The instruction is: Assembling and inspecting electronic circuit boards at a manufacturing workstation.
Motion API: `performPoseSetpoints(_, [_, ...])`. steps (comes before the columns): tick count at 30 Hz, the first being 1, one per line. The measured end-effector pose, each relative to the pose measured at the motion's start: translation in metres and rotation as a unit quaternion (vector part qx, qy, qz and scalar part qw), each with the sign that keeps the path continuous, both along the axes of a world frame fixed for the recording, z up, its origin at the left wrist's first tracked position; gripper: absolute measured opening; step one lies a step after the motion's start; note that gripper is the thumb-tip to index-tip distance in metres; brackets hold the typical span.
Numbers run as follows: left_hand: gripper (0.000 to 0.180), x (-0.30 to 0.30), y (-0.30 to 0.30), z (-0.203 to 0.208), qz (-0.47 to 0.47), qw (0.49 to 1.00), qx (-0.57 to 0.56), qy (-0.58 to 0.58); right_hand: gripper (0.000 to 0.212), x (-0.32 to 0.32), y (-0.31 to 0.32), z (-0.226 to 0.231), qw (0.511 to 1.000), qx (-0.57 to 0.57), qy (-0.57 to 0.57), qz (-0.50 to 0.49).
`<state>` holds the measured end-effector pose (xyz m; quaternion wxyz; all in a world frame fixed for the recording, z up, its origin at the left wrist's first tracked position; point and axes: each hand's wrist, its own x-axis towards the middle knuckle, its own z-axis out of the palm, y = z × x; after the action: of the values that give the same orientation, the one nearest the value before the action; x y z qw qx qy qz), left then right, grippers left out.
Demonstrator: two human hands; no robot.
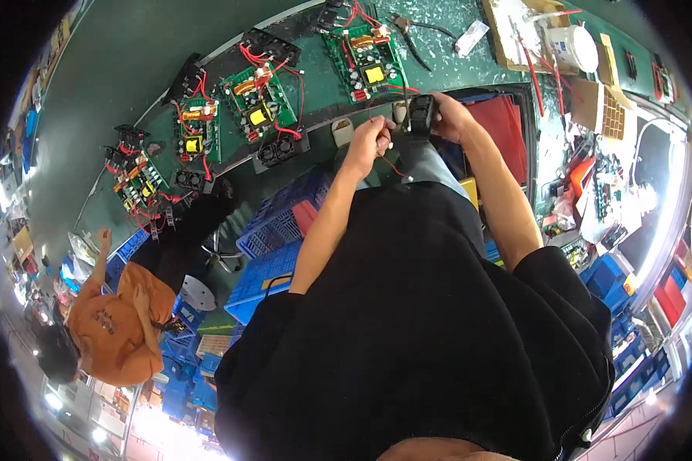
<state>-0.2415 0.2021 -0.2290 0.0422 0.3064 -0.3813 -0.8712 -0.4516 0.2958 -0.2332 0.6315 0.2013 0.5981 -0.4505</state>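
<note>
My left hand [374, 140] is closed in a pinch on a thin wire, with a small white end showing by the fingertips. A dark red length of the wire [392, 164] hangs below it to a small white connector [407, 179]. My right hand [452, 121] grips a black plastic part [420, 115] at the bench's front edge; its exact kind is unclear. Just beyond my hands a green circuit board [365, 63] with a yellow transformer lies on the bench. Dark-handled pliers [417, 40] rest to its right.
More circuit boards [258, 106] with red wires and black fans line the green bench [150, 65] to the left. At right stand a white tub [573, 49] and a cardboard box [584, 107]. Blue crates [265, 280] sit below. A person in orange [123, 330] works at far left.
</note>
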Motion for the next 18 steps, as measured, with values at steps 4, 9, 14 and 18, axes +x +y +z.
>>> performPoseSetpoints(4, [0.033,-0.007,-0.005,0.001,0.003,0.993,0.122,-0.004,0.027,-0.039,-0.005,0.005,0.937,-0.104,0.268,0.197])
performPoseSetpoints(9, [0.041,-0.011,0.013,-0.013,-0.095,0.911,-0.394,-0.075,0.056,-0.078,-0.025,-0.001,0.748,0.019,0.558,0.359])
performPoseSetpoints(14, [0.034,-0.012,0.013,0.030,-0.067,0.929,-0.324,-0.167,0.027,-0.029,-0.023,0.043,0.570,-0.043,0.786,0.235])
performPoseSetpoints(18, [0.025,-0.011,0.017,0.038,-0.042,0.880,-0.444,-0.165,0.060,0.046,-0.017,0.075,0.513,-0.356,0.661,0.416])
